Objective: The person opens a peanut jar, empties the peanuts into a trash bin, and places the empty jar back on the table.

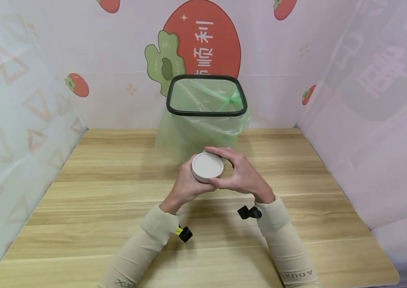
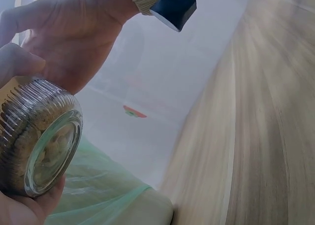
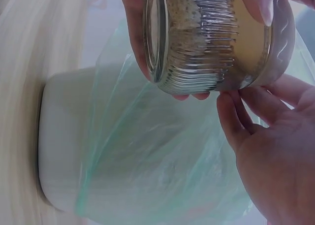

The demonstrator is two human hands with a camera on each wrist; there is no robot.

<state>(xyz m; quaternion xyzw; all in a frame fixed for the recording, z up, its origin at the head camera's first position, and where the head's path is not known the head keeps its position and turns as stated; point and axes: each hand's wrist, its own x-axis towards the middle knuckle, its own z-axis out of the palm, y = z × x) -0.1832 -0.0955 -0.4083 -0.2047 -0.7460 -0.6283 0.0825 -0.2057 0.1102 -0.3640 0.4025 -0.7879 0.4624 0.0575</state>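
Note:
A ribbed glass jar [image 3: 197, 43] with pale brown contents is held up over the wooden table, its white lid [image 1: 207, 165] facing the head camera. My left hand [image 1: 185, 182] grips the jar around its body; some of its fingers are behind the glass in the right wrist view. From the other side, my right hand [image 1: 241, 172] holds the lid's edge between fingers and thumb. The jar's round glass base [image 2: 55, 156] faces outward in the left wrist view. Much of the jar is hidden under the lid and hands in the head view.
Just beyond the hands stands a pale bin [image 3: 64, 141] with a translucent green bag [image 1: 196, 134] draped over it and a black rim ring [image 1: 207, 114]. The wooden table [image 1: 91, 192] ends at a printed cloth backdrop [image 1: 117, 104].

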